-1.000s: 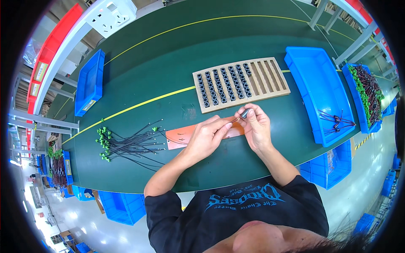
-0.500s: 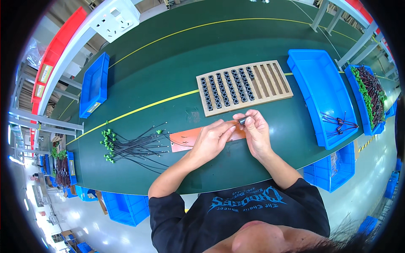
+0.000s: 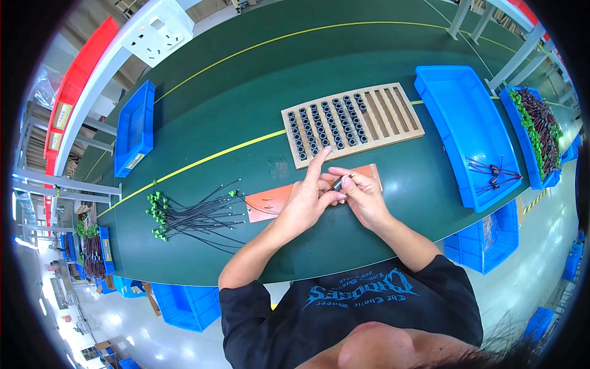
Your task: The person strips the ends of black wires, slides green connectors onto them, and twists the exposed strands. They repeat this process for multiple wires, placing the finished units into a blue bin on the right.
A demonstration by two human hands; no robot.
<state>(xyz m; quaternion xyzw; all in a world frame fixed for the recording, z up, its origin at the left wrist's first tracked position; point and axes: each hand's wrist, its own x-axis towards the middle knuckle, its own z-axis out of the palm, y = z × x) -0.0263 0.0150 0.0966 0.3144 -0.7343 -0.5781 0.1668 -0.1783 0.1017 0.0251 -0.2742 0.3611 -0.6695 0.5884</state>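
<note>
A small black cylinder [image 3: 337,183] is pinched between my two hands above the orange strip [image 3: 264,200]. My right hand [image 3: 367,198] grips it between thumb and fingers. At its left end, my left hand [image 3: 305,200] closes thumb and fingers on it, the index finger raised toward the rack. A thin dark cable on the strip runs under my left hand, where its end is hidden. Left of the strip lies a bundle of black cables [image 3: 200,212] with green connectors [image 3: 158,212]. Beyond my hands, a wooden rack [image 3: 393,140] holds rows of black cylinders [image 3: 324,126].
At the right, a blue tray [image 3: 458,123] has a few dark cable pieces [image 3: 493,174]; a fuller blue bin [image 3: 533,135] stands past it. Another blue tray [image 3: 136,126] sits far left, by a white socket panel [image 3: 157,38]. Blue bins [image 3: 187,304] stand below the table edge.
Both hands have shifted slightly left and nearer to me with the black cylinder. The left index finger has lifted and straightened toward the rack.
</note>
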